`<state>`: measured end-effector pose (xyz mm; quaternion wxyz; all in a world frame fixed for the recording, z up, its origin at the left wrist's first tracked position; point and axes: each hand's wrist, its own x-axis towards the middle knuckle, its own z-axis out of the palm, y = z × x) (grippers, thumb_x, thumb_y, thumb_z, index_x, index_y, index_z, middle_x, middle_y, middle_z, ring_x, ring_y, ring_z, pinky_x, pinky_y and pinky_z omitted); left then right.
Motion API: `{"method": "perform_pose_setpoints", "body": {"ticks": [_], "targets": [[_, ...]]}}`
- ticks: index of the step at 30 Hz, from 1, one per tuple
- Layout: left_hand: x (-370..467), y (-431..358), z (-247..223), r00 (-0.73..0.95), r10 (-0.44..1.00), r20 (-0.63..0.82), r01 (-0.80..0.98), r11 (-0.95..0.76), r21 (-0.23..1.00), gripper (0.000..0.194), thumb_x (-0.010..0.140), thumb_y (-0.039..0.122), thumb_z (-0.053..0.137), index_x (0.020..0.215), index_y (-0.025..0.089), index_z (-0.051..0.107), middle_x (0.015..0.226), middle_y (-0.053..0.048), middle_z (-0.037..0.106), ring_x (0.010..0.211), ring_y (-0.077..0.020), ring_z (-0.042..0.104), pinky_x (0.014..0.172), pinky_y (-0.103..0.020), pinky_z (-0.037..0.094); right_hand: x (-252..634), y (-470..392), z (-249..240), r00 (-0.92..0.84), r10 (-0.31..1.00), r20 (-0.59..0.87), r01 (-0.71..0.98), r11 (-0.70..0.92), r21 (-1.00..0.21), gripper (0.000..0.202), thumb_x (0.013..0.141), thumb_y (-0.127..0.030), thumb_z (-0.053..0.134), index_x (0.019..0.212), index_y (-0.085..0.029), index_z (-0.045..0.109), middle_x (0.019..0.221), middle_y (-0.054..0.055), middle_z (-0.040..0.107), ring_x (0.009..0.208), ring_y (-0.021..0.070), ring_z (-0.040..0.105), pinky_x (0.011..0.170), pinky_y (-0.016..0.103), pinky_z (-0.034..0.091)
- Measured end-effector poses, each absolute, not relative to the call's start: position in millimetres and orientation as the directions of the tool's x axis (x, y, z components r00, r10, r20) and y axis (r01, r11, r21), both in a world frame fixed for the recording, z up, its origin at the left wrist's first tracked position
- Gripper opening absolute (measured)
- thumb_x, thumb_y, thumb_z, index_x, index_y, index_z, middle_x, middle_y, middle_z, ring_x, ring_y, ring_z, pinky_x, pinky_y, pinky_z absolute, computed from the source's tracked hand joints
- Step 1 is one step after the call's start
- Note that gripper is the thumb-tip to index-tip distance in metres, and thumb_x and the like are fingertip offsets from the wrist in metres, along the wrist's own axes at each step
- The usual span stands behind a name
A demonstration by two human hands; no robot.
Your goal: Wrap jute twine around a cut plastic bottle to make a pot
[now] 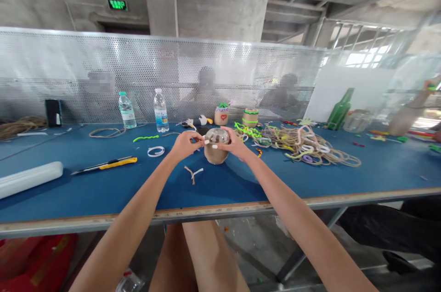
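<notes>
A round jar (216, 153) stands on the blue table, its lower part wrapped in tan cord and its top clear. My right hand (234, 144) grips its upper right side, fingers wrapped round it. At the jar's upper left, my left hand (188, 145) is closed in a pinch; what it pinches is too small to make out. Short tan and white pieces (193, 174) lie on the table in front of the jar. Right of the hands is a tangled heap of cord (310, 147) with coloured pipe cleaners.
A yellow utility knife (119, 162) and a white case (31, 179) lie on the left. Two water bottles (161, 113), two decorated jars (221, 115) and a green bottle (340, 110) stand farther back. The table's front edge (220, 210) runs below my forearms.
</notes>
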<state>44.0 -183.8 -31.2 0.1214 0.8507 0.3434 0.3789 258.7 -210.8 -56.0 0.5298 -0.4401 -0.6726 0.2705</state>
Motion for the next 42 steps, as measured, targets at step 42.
{"method": "perform_pose_setpoints", "body": {"ticks": [42], "targets": [[58.5, -173.1, -47.5, 0.332, 0.64, 0.693, 0.495, -0.743, 0.45, 0.015, 0.084, 0.025, 0.067, 0.09, 0.013, 0.06, 0.088, -0.002, 0.058, 0.074, -0.0131, 0.056, 0.069, -0.028, 0.049, 248.9, -210.3, -54.6, 0.065, 0.897, 0.438, 0.291, 0.403, -0.868, 0.086, 0.052, -0.045, 0.08, 0.124, -0.019, 0.041, 0.123, 0.011, 0.053, 0.114, 0.0263, 0.054, 0.1, 0.041, 0.042]]}}
